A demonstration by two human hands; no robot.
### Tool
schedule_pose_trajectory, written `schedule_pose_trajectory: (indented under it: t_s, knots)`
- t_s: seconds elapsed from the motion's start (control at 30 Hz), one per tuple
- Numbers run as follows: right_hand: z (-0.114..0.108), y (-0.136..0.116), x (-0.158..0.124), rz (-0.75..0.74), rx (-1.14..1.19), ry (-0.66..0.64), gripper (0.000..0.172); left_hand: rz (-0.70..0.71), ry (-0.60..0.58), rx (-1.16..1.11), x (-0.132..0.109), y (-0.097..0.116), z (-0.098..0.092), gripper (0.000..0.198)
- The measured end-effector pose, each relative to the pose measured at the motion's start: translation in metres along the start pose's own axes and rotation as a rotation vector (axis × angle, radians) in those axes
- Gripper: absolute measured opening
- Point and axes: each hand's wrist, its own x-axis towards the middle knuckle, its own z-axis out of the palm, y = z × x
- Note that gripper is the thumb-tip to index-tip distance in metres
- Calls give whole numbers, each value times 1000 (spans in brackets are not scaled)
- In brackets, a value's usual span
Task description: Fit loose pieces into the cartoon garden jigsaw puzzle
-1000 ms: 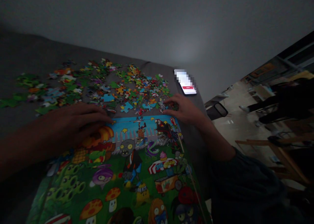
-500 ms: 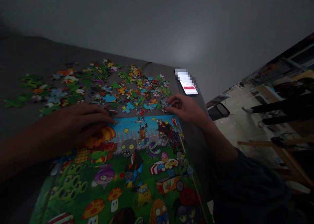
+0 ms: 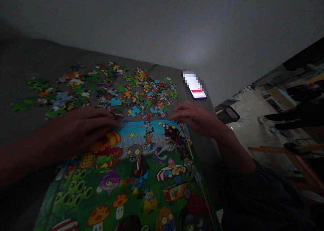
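A colourful cartoon picture board (image 3: 141, 170) with zombies, plants and mushrooms lies on the grey cloth in front of me. My left hand (image 3: 83, 126) rests palm down over its upper left corner, fingers stretched to the right and the thumb hidden. Nothing shows in its grasp. At the upper right edge of the board, my right hand (image 3: 194, 118) points its outstretched fingers down to the left, fingertips at the blue border. Beside those fingertips lies a grey puzzle piece (image 3: 163, 114). Just beyond the board sit light blue pieces (image 3: 134, 111), between both hands.
Many loose puzzle pieces (image 3: 101, 86) spread across the grey cloth (image 3: 40, 59) behind the board. A lit phone (image 3: 198, 93) lies at the back right, by a pale wall (image 3: 152, 28). Off the right edge are a tiled floor (image 3: 253, 123), wooden furniture (image 3: 273, 150) and a person's legs (image 3: 286, 118).
My right hand has come from the grey pieces toward me onto the board's top edge, its fingers now closer together. The left hand stays on the board. The view has shifted slightly.
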Motion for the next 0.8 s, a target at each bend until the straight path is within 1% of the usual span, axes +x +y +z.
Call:
schedule_pose_trajectory:
  t_s: [0.03,0.07,0.13,0.23,0.3,0.33,0.4,0.47,0.5,0.63,0.8]
  knots:
    - [4,-3,2,-53,2,-52,29,15,17,6,0,0,0,44]
    - [7,-5,4,-89,-2,-60,30,32,32,10,-1,-1,1,42]
    - [12,-6,7,-97,-27,24,30,57,55,18,-1,-1,1,39]
    - [10,-3,7,1,-62,202,32,71,72,23,-1,-2,2,39]
    - [7,1,4,67,-70,255,35,69,76,23,-1,-2,3,39]
    - [7,3,3,85,-68,252,41,71,73,25,-1,-2,3,40]
    - [10,8,2,108,-69,195,63,74,50,40,-2,-3,4,39]
    - [17,12,3,144,-90,125,82,84,47,57,-2,-4,4,39]
    - [21,14,4,169,-109,105,88,93,55,60,-2,-5,4,39]
    - [32,19,8,226,-170,115,98,121,91,56,1,-2,2,40]
    - [32,17,11,214,-167,137,104,98,93,41,2,0,1,41]
